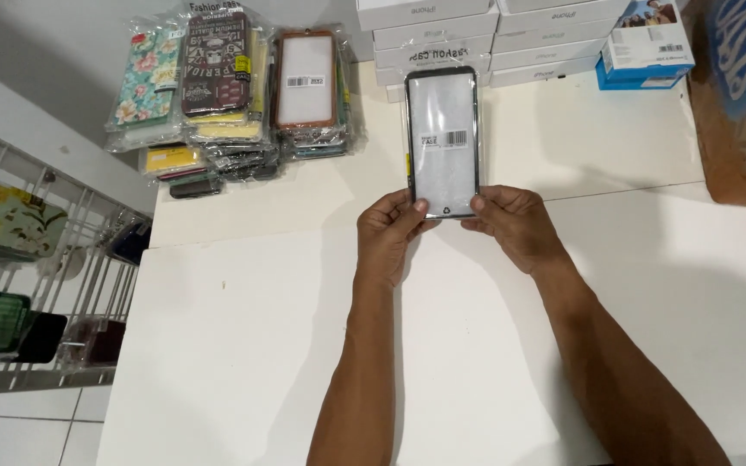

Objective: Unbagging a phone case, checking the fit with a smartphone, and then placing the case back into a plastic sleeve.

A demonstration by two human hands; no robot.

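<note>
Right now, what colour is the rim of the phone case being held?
Dark, nearly black, around a white card insert: phone case, clearest in the head view.

The left hand and right hand pinch a clear-wrapped phone case above the white table.

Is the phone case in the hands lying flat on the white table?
No, both the left hand and the right hand grip the bottom edge of the phone case, holding it up.

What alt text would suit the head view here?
Two bare hands, left hand and right hand, hold the bottom corners of a wrapped phone case above a white table. Piles of packaged cases and stacked white boxes lie beyond.
</note>
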